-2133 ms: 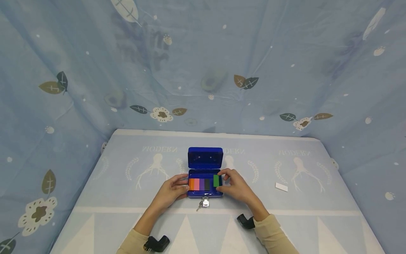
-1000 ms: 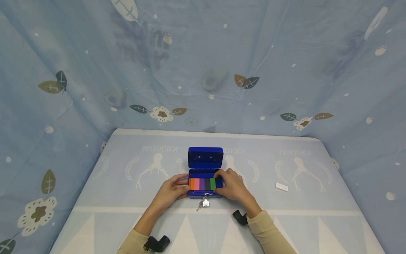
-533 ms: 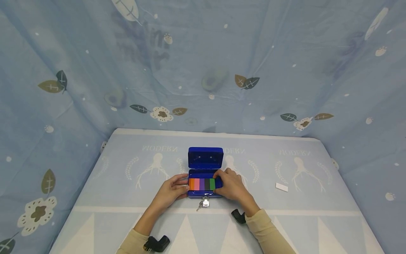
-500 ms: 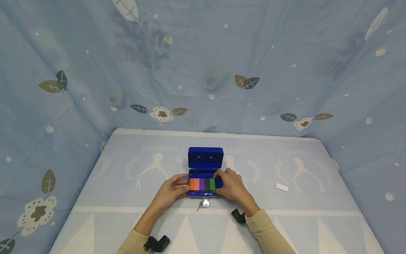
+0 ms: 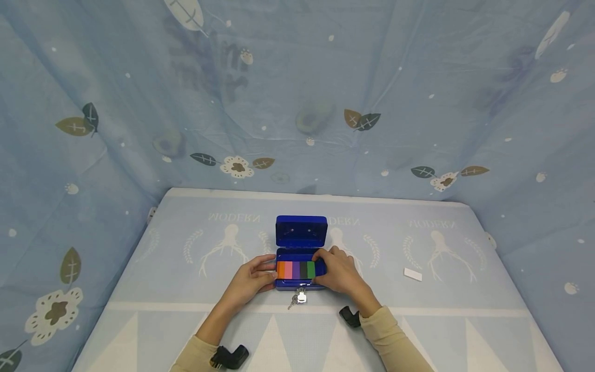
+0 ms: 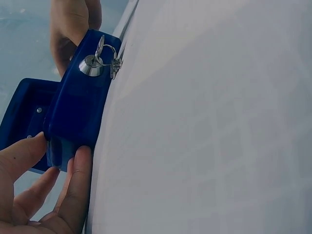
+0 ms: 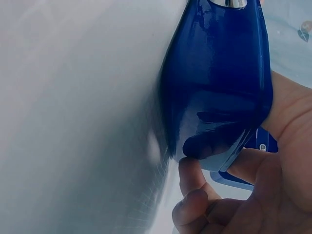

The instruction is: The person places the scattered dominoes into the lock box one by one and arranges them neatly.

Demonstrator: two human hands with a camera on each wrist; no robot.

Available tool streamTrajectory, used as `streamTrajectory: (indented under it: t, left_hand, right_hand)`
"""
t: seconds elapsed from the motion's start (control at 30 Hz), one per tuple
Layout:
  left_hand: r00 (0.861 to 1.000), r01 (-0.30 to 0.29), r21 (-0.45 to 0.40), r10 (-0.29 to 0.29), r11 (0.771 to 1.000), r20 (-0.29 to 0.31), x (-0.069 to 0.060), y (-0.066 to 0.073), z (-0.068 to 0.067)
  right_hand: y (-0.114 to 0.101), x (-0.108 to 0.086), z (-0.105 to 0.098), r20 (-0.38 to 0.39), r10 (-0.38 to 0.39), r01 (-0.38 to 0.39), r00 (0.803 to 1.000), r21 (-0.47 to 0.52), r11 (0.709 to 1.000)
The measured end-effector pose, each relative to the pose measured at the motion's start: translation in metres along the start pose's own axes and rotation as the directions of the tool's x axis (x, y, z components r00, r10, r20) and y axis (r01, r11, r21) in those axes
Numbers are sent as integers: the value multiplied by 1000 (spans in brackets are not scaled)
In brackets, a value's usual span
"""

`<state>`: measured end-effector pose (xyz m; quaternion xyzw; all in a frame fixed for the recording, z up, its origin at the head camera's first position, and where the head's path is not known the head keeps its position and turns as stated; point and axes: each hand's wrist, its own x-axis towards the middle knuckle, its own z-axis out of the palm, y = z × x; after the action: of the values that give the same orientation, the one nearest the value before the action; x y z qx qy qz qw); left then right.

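Note:
A blue metal cash box (image 5: 300, 284) lies on the table with its lid (image 5: 301, 231) raised at the back. Keys (image 5: 293, 301) hang from its front lock (image 6: 91, 66). Several coloured blocks stand in a row inside: an orange block (image 5: 281, 269), a pink one, a purple one, a dark one and a green block (image 5: 311, 269) at the right end. My left hand (image 5: 252, 280) holds the left end of the box, thumb at the rim and fingers against the side. My right hand (image 5: 342, 270) reaches in, thumb and forefinger pinching the green block; the wrist view hides it behind the box wall.
A small white block (image 5: 412, 274) lies on the patterned tablecloth (image 5: 446, 248) to the right of the box. Black wrist cameras (image 5: 231, 356) jut from both sleeves. A blue printed curtain (image 5: 297, 93) surrounds the table.
Over two seconds my right hand has brought the green block leftward, from the box's right side to against the dark block. The last half second shows hardly any movement. My left hand stays put.

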<state>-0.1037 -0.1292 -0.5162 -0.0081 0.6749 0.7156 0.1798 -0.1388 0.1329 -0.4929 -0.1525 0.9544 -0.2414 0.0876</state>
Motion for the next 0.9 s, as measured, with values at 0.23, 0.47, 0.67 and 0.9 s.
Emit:
streamTrajectory:
  t: [0.23, 0.47, 0.67, 0.9]
  left_hand:
    - [1000, 2, 4, -2, 1000, -1, 0, -1, 0]
    - [1000, -3, 12, 3, 1000, -6, 2, -4, -1]
    - [1000, -5, 14, 6, 1000, -20, 2, -5, -2]
    - [1000, 5, 12, -4, 1000, -22, 3, -5, -2]
  right_hand:
    - [4, -3, 0, -19, -4, 5, 1000, 36, 999]
    - [10, -8, -2, -44, -24, 32, 999, 181, 983]
    - [13, -14, -8, -66, -16, 34, 998, 276, 961]
    - [21, -24, -15, -90, 29, 2, 995, 326, 945]
